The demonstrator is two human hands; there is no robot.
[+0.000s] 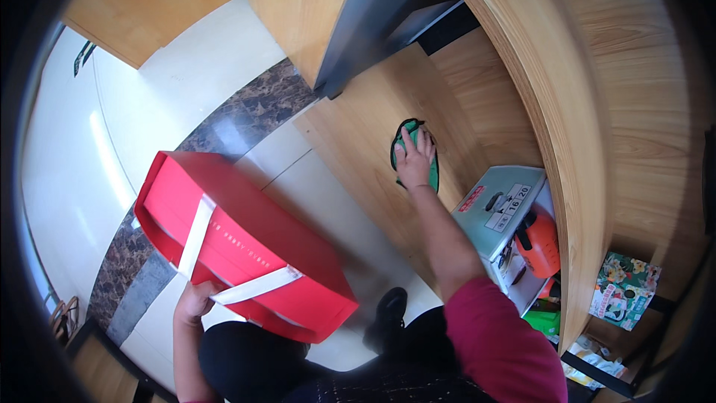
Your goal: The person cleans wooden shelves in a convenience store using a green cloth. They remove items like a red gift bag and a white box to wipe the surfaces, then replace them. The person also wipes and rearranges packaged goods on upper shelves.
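My left hand (pixel 198 298) grips the white ribbon handle of a large red gift box (pixel 268 235), which hangs tilted above the tiled floor beside my knee. With fingers spread, my right hand (pixel 414 158) presses on a green cloth with black edging (pixel 434 173), flat on the low wooden shelf board (pixel 369 129). Part of the cloth is hidden under the palm. Near my right forearm stands a pale green carton (pixel 495 201) with printing.
An orange bottle (pixel 538 243) and a green packet (pixel 542 319) sit behind the carton. An upper wooden shelf (pixel 559 95) curves along the right, with a floral box (pixel 626 291) beyond it. Wooden panels (pixel 302 5) and a dark post (pixel 352 39) rise ahead.
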